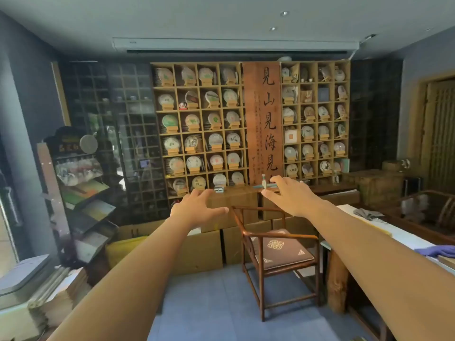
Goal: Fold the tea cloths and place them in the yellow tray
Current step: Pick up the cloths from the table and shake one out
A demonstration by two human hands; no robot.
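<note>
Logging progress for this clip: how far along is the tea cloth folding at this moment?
Nothing looks done. Both arms are stretched forward in the air, left hand and right hand open with fingers spread, holding nothing. A grey cloth lies crumpled on the long table at the right, and a purple cloth sits nearer. No yellow tray is identifiable. All folding and placing is left.

Open air is found ahead around twelve o'clock. Passage is blocked low at one o'clock by a chair [278, 252], at three by a table [384, 232].
</note>
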